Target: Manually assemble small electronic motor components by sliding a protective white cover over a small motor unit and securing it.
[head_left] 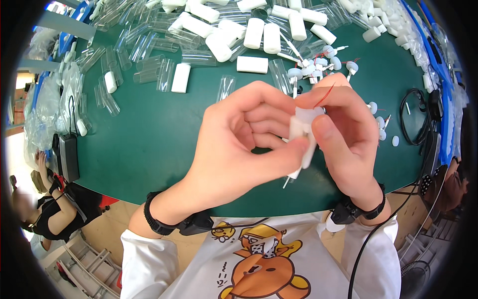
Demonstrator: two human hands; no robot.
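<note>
Both hands meet over the near half of the green table, holding one small white plastic part [297, 128]. My left hand [234, 139] pinches its lower half between thumb and curled fingers. My right hand [351, 132] grips the pale, translucent top piece [307, 114] with thumb and forefinger. Thin red wires [326, 94] stick up from that top. A thin white stem [294, 174] pokes out below, slanting down to the left. The fingers hide much of the part. Just beyond my right hand lie several pale blue discs [336, 63] with red wires and white stems.
White cylinders [254, 33] and clear plastic tubes [199, 57] are heaped along the far side of the green table [144, 134]. Clear bags [47, 109] and a black box [68, 157] line the left edge. A black cable [413, 117] coils at right. Other people sit at both sides.
</note>
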